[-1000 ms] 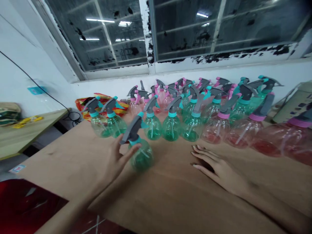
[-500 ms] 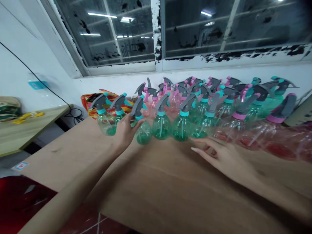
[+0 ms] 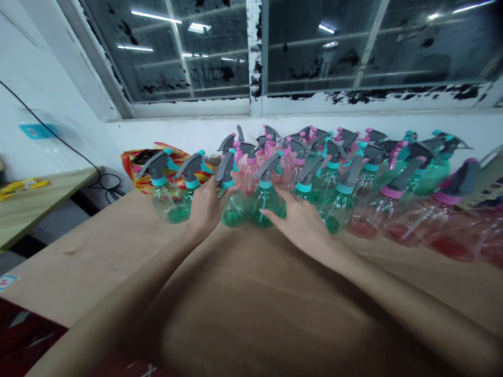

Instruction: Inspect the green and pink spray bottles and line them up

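My left hand (image 3: 206, 208) is closed round the left side of a green spray bottle (image 3: 234, 209), thumb across the front below its turquoise collar. Just right of it stands another green spray bottle (image 3: 261, 201) with a grey trigger head. My right hand (image 3: 301, 217) curves round that bottle's right side, thumb in front and fingers partly hidden behind. Both bottles are upright on the wooden table (image 3: 236, 293). Left of my left hand stand two more green bottles, one of them a clear-green spray bottle (image 3: 168, 201) at the row's end.
Red spray bottles (image 3: 406, 217) with pink collars continue the front row rightward. Behind are several pink and green bottles along the wall. A colourful bag (image 3: 135, 170) lies at the back left. A window (image 3: 188, 63) is above; a second table (image 3: 47, 201) stands left.
My right hand has moved left and forward from the table in front of the row to the green spray bottle. My left hand stays at its bottle. The view has shifted slightly.
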The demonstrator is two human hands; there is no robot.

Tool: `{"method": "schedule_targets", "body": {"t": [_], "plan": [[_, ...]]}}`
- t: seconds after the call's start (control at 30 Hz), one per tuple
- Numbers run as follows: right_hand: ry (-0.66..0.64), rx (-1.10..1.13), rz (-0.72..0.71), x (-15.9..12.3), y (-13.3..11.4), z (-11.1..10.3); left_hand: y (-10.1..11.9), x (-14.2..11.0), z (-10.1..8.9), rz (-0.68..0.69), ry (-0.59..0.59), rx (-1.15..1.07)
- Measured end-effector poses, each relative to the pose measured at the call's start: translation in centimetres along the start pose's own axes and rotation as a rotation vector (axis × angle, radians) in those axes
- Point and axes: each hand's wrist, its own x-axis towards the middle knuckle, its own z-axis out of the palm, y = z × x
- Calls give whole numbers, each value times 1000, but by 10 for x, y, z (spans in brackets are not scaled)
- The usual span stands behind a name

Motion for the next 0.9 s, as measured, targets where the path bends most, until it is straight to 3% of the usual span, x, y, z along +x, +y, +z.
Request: {"method": "schedule_targets", "body": {"t": [0.23,0.43,0.63,0.77,0.9], "plan": [[-23,19,123,23,-10,20,13,-15,-12,4,34,-101],[-25,9,92,21,-9,24,9,-61,-30,-26,57,-219],[-6,20,30,9,-9,22,13,-102,-51,-215,-156,-427],[-17,28,-36,-9,-15,13,27,-104,-60,-301,-313,-565],[-73,16,-123,-41,-24,-3,45,-95,-59,-267,-338,-653]]}}
